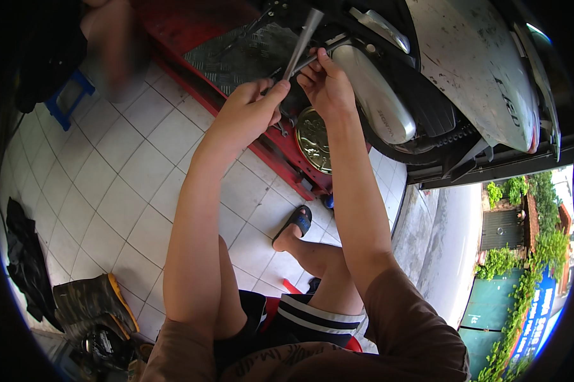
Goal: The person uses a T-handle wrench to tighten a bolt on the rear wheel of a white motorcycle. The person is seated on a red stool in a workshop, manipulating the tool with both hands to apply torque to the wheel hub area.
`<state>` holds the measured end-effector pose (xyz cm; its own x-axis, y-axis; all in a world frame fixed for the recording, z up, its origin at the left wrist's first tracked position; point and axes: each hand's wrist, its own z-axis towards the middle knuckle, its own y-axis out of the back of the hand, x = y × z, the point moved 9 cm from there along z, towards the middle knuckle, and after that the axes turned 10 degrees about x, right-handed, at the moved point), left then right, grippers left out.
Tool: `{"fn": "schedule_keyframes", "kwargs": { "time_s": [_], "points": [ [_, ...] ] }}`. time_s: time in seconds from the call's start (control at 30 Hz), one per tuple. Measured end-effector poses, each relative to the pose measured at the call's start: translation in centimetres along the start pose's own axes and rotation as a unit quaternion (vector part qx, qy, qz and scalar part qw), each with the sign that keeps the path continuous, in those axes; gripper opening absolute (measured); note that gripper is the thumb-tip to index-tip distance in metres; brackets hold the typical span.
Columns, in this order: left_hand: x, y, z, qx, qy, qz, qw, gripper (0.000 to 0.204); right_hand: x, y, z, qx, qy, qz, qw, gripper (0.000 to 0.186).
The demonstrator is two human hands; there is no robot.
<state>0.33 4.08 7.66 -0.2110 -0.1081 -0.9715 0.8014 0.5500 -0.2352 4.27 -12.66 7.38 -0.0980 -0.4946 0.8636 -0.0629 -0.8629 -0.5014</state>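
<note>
A seated person's left hand (pixel 248 111) grips a metal wrench (pixel 301 44) while the right hand (pixel 325 86) pinches a fitting beside the scooter's chrome muffler (pixel 376 95), above the red lift (pixel 191 25). Steady, square pressure would likely keep the tool from slipping.

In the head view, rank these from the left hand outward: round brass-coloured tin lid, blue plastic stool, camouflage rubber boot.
From the left hand:
1. Round brass-coloured tin lid, just right of it, on the red lift.
2. Blue plastic stool, far left on the tiles.
3. Camouflage rubber boot, lower left by the floor's edge.
</note>
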Motion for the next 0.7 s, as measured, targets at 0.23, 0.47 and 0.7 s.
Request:
{"fn": "schedule_keyframes", "kwargs": {
  "time_s": [0.23,0.47,0.7],
  "points": [
    [-2.4,0.1,-0.9,-0.081,-0.059,-0.001,0.995,0.048,-0.7,1.1,-0.3,-0.03,-0.007,-0.013,0.999,0.016],
    [-1.7,-1.1,-0.5,0.048,-0.075,0.077,0.993,0.051,0.1,1.2,-1.2,-0.076,0.002,-0.01,0.997,0.016],
    [-0.4,-4.2,-0.5,0.157,-0.02,0.122,0.98,0.052,0.7,1.6,-0.4,-0.051,0.007,0.028,0.998,0.016]
  ]
}}
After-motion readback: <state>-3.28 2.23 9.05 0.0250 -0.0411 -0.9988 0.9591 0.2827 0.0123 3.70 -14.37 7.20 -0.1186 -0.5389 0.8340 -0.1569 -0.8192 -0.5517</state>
